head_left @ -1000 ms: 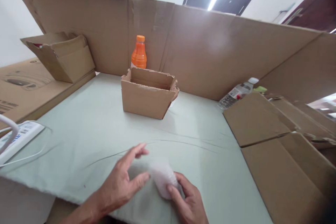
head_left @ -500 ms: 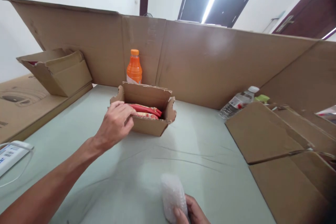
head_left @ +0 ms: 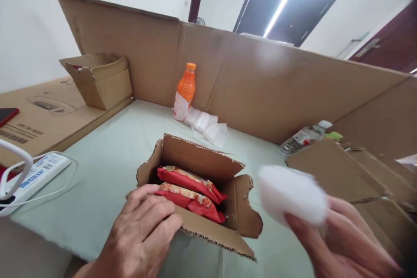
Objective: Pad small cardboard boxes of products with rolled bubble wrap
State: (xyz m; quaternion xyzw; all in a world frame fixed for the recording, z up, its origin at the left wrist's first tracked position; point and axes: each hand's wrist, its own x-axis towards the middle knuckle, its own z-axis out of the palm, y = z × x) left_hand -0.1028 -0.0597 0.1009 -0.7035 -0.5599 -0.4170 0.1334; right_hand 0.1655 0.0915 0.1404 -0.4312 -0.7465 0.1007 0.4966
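An open cardboard box [head_left: 241,206] stands on the table before me, and inside it lie two red packets [head_left: 192,182] with patterned tops, side by side. My left hand [head_left: 143,221] is closed over the box's near left edge, its fingers curled to the inside. To the right of the box, above the table, my right hand [head_left: 345,234] grips a white bubble-wrapped bundle [head_left: 289,193] between thumb and fingers. The bundle is blurred, and what the wrap covers is hidden.
Behind the box, several wrapped white bundles [head_left: 205,122] lie beside an orange drink bottle [head_left: 185,91]. A clear bottle [head_left: 306,138] leans near cardboard boxes [head_left: 325,169] at right. At left are a smaller box [head_left: 110,82] and a power strip [head_left: 42,171] with cables.
The box has come closer to me, with my left hand at its edge. My right hand has raised the bubble-wrapped bundle and carried it rightward. Wrapped bundles behind the box now show.
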